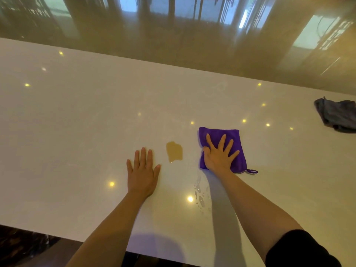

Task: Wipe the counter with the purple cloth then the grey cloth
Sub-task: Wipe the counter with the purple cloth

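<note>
A folded purple cloth (pixel 234 135) lies flat on the white counter (pixel 77 116), right of centre. My right hand (pixel 218 155) presses down on it with fingers spread. My left hand (pixel 143 170) rests flat on the bare counter, fingers apart, holding nothing. Between the two hands sits a small brownish puddle (pixel 174 151). Clear water drops (pixel 200 195) dot the surface below the purple cloth. A crumpled grey cloth (pixel 337 114) lies at the far right edge of the view, well away from both hands.
The counter's far edge runs diagonally from upper left to right, with a glossy beige floor (pixel 173 35) beyond it. The near edge (pixel 57 237) shows at the bottom left over a dark floor. Ceiling lights reflect as bright spots on the counter.
</note>
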`<state>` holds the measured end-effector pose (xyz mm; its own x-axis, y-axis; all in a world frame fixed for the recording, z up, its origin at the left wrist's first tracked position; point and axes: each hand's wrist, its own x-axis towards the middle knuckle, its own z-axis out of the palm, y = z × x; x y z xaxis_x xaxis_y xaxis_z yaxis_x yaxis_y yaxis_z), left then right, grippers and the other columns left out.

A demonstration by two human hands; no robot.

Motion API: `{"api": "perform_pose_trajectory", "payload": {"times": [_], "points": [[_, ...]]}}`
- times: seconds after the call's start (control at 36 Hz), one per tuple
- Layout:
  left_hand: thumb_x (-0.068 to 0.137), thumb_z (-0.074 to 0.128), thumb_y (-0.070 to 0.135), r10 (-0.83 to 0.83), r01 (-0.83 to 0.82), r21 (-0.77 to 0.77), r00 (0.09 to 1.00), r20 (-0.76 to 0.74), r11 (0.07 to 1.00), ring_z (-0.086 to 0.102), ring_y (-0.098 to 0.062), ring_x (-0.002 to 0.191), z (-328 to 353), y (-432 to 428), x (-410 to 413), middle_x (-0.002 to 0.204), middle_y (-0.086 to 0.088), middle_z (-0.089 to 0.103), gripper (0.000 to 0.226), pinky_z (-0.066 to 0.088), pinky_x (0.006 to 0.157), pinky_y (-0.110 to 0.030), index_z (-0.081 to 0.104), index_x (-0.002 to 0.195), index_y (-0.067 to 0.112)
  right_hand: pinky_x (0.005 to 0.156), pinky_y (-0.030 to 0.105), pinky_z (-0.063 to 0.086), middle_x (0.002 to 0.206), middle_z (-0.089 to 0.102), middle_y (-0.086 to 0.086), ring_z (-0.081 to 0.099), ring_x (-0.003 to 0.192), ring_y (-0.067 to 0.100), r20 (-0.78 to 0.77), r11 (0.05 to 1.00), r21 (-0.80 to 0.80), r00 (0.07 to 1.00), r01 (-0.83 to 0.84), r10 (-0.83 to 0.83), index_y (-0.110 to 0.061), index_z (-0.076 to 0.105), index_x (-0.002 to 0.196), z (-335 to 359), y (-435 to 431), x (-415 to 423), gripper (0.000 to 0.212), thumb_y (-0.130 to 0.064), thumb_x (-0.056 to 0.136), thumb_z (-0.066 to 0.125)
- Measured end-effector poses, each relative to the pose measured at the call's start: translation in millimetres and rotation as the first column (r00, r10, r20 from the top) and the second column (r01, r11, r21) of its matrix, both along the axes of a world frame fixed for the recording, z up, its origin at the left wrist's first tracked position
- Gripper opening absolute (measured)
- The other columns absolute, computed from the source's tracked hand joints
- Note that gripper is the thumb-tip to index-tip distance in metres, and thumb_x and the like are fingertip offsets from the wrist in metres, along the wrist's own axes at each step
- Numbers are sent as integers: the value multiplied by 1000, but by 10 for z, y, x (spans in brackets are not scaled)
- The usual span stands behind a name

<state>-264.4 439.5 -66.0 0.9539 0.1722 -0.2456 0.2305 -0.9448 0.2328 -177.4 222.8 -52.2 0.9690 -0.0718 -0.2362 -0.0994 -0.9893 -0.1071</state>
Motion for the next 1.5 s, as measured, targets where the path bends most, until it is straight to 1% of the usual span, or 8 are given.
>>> {"api": "perform_pose_trajectory", "payload": {"times": [0.36, 0.53, 0.81, 0.94, 1.17, 1.28, 1.39, 1.5], "points": [[96, 10, 44, -15, 15, -6, 1000, -27, 1000, -17, -22, 144, 24, 7, 5, 157, -3, -17, 59, -10, 116, -43, -17, 143, 20, 107, 66, -11, 157, -12, 13, -19, 141, 41, -67, 969, 147, 975, -200, 211, -42, -3, 144, 36, 584, -26, 51, -46, 97, 17], [96, 10, 42, -28, 28, 8, 998, -48, 1000, -17, -23, 144, 70, 9, -10, 156, -4, -18, 59, -10, 117, -43, -16, 143, 19, 107, 66, -13, 157, -15, 12, -22, 139, 42, -100, 940, 128, 939, -317, 330, -43, -4, 143, 48, 714, 2, 50, -44, 97, 15], [97, 11, 39, -31, 31, -18, 999, -26, 999, -16, -21, 144, 79, -6, -23, 157, -4, -16, 57, -9, 117, -42, -15, 144, 19, 108, 61, -17, 158, -15, 4, -23, 141, 35, -113, 811, 120, 804, -572, 584, -49, 3, 141, 48, 587, -147, 47, -46, 97, 16], [97, 11, 38, -31, 31, -26, 999, -17, 999, -15, -22, 144, 69, -8, -24, 157, -5, -14, 57, -9, 117, -41, -12, 144, 19, 110, 59, -15, 159, -11, 1, -20, 142, 33, -98, 738, 103, 731, -667, 675, -47, 4, 142, 90, 448, -327, 47, -45, 97, 17], [97, 12, 38, -37, 37, 22, 999, -23, 999, -14, -25, 145, 87, -35, -30, 157, -7, -14, 57, -5, 118, -44, -12, 145, 17, 109, 57, -19, 159, -10, -1, -19, 143, 31, -61, 668, 86, 665, -739, 744, -49, 3, 141, 12, 184, -707, 48, -47, 96, 19], [97, 12, 36, -41, 41, 2, 999, -11, 999, -13, -24, 145, 80, -22, -42, 157, -7, -14, 57, -5, 118, -44, -12, 145, 17, 109, 56, -20, 159, -9, -2, -19, 143, 30, -54, 644, 81, 642, -761, 765, -49, 1, 141, 4, 37, -805, 50, -48, 96, 21], [96, 12, 38, -29, 29, -9, 1000, -8, 1000, -13, -23, 145, 76, -11, -48, 157, -6, -14, 57, -6, 118, -44, -13, 144, 18, 110, 56, -19, 159, -8, -3, -18, 144, 29, -38, 633, 67, 632, -771, 774, -47, 0, 142, 23, -102, -843, 51, -47, 96, 21], [97, 13, 37, -26, 26, -9, 1000, -12, 1000, -13, -23, 145, 70, -1, -45, 157, -6, -13, 57, -6, 118, -44, -12, 145, 18, 109, 53, -22, 159, -6, -6, -16, 144, 27, -24, 642, 51, 642, -765, 766, -46, 1, 142, 6, -239, -869, 51, -45, 96, 23]]}}
